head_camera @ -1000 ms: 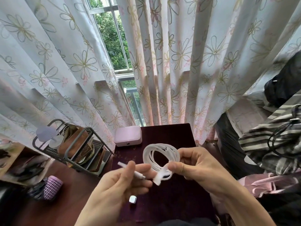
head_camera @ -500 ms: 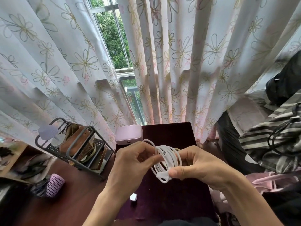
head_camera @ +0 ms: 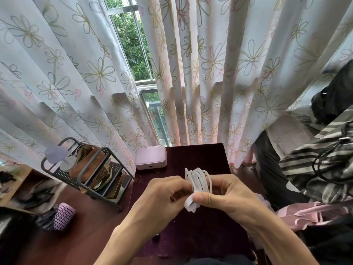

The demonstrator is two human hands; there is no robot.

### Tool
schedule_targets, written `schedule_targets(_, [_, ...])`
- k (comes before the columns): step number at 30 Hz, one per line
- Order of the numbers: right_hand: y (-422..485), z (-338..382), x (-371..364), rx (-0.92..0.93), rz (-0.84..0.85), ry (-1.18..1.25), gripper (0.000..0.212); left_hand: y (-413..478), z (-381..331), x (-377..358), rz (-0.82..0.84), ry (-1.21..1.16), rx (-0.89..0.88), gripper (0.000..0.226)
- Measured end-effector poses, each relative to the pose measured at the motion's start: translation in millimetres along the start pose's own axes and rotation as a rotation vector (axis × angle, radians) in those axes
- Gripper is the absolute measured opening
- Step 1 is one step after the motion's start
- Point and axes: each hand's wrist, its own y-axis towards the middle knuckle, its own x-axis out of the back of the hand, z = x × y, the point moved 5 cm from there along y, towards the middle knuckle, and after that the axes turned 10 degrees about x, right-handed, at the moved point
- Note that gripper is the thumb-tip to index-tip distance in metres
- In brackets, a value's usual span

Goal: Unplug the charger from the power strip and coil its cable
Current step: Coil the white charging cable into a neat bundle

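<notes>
Both hands are held together above the dark tabletop (head_camera: 193,236), and the white cable (head_camera: 199,180) is gripped between them as a tight bundle of loops. The right hand (head_camera: 227,194) is closed around the coil, with its thumb pressed on the lower part of the bundle, where a flattened white end (head_camera: 189,204) sticks out below. The left hand (head_camera: 162,196) is curled against the coil's left side, its fingertips pinched at the loops; what exactly is held there is hidden by the fingers, though a strand of the cable is the likely answer. No power strip can be seen, and the charger's plug block cannot be made out with certainty, so the unplugging is judged to be done already. The step in hand is taken to be the finishing of the coil: the loops are gathered and the last of the cable is being secured. The next move calls for the free end to be tucked or wound around the bundle while the right thumb's pressure is kept up, since springy loops can be expected to fan open if released. A pink box (head_camera: 150,157) rests at the table's far edge, well apart from the hands, and a wire rack (head_camera: 84,169) stands to the left.
</notes>
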Motion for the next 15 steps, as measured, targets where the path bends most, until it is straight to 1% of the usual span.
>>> schedule_targets(4, [-5, -6, 1, 0.009, -0.107, 0.056, 0.023, -4, 3, -2, 0.130, -0.026, 0.017, 0.019])
schedule_targets(6, [-7, -7, 4, 0.019, -0.163, 0.057, 0.022, -8, 4, -4, 0.197, -0.056, 0.039, 0.026])
schedule_targets(8, [-9, -6, 4, 0.028, -0.160, 0.027, 0.021, -12, 6, -5, 0.268, -0.125, 0.094, 0.034])
schedule_targets(9, [-9, -6, 2, 0.039, -0.152, 0.008, 0.021, -14, 7, -5, 0.298, -0.181, 0.124, 0.033])
schedule_targets(11, [-10, -5, 1, 0.056, -0.161, -0.009, 0.019, -17, 6, -7, 0.314, -0.256, 0.167, 0.030])
schedule_targets(12, [-9, -6, 0, 0.057, -0.164, -0.010, 0.019, -18, 7, -7, 0.302, -0.250, 0.172, 0.028])
schedule_targets(15, [-8, -11, -3, 0.037, -0.137, -0.030, 0.027, -18, 7, -9, 0.250, -0.122, 0.146, 0.021])
